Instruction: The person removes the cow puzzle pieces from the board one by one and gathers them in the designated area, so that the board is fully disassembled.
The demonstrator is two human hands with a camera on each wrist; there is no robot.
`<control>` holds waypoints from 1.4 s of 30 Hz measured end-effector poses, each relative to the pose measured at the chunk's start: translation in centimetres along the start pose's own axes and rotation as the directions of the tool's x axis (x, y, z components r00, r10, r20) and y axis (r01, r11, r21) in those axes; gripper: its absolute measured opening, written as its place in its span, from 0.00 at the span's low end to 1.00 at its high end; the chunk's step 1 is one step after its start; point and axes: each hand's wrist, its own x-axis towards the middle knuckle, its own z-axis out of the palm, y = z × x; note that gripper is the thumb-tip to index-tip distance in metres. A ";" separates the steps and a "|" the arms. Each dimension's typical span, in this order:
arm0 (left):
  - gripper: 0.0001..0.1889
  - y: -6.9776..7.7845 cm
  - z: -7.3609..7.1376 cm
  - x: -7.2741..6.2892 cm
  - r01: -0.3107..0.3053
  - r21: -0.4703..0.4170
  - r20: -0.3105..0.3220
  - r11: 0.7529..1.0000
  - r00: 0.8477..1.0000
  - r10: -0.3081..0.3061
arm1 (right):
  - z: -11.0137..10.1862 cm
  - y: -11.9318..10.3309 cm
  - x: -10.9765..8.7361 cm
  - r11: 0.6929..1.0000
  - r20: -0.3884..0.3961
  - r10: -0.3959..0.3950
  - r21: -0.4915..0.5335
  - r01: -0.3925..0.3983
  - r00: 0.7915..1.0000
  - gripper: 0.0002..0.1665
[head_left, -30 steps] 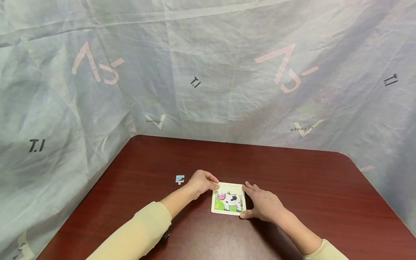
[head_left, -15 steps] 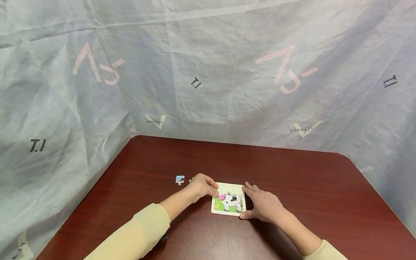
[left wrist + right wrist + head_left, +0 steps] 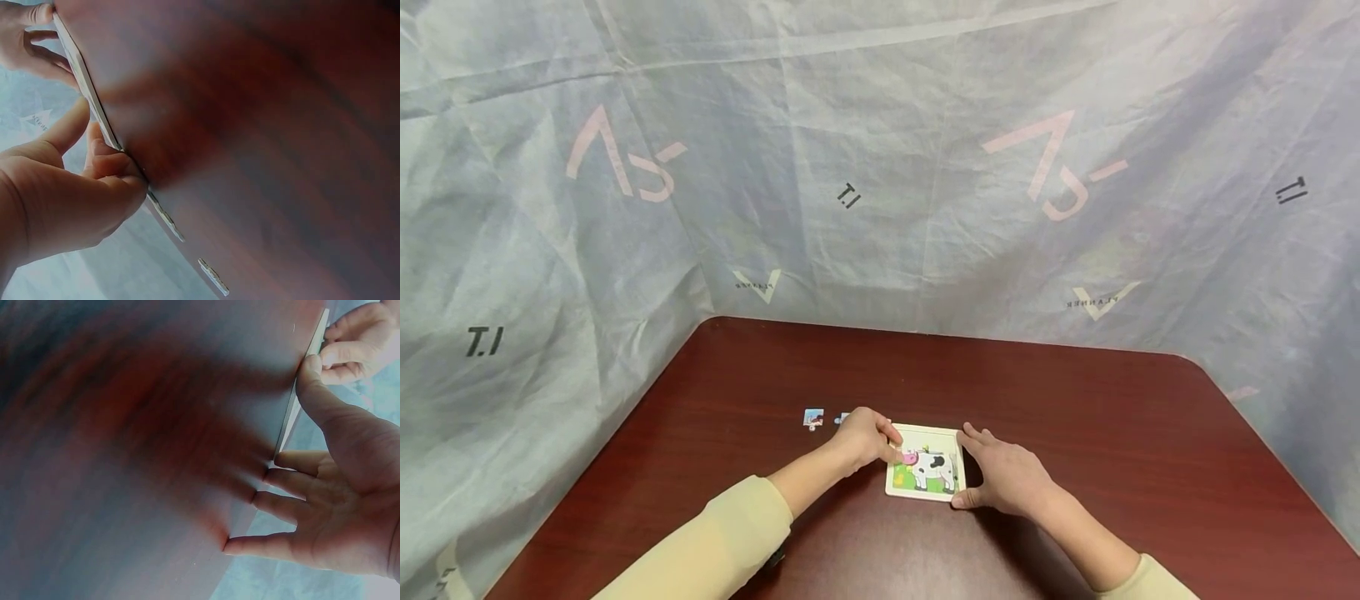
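A small square jigsaw puzzle (image 3: 928, 431) with a cream frame shows a cow on grass; its upper strip is bare cream. My left hand (image 3: 861, 437) is at the frame's left side, thumb and forefinger pinching at the cow's head, where a puzzle piece lies mostly hidden under them. Its other fingers are curled low beside the frame in the left wrist view. My right hand (image 3: 1011, 475) steadies the right side, thumb at the near corner and forefinger at the far one. The right wrist view shows those fingers (image 3: 281, 506) straight and spread, fingertips down at the tabletop.
Left of the frame lie a loose blue puzzle piece (image 3: 813, 418) and another piece (image 3: 842, 418), partly behind my left hand. The dark red table (image 3: 1037, 383) ends at a grey printed cloth (image 3: 887, 250) behind and at both sides.
My left hand has moved down slightly along the frame's left side, from the far corner to the cow's head, uncovering part of a loose piece. My right hand has stayed at the frame.
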 end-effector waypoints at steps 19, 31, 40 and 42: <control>0.08 0.4 0.5 -0.2 -0.024 0.163 -0.012 0.986 1.000 0.027 | 0.0 -0.2 -0.2 1.000 0.013 0.022 0.001 -0.022 1.000 0.59; 0.09 0.5 0.5 -0.4 -0.018 0.127 -0.008 0.992 1.000 0.019 | -0.2 -0.3 -0.1 1.000 0.015 0.022 -0.001 -0.022 1.000 0.60; 0.09 0.5 0.4 -0.6 -0.024 0.127 0.004 0.992 1.000 0.024 | -0.1 -0.3 0.0 1.000 0.015 0.015 0.002 -0.015 1.000 0.60; 0.09 0.5 0.4 -0.6 -0.029 0.117 0.006 0.993 1.000 0.029 | -0.1 -0.2 0.0 1.000 0.012 0.013 -0.001 -0.013 1.000 0.60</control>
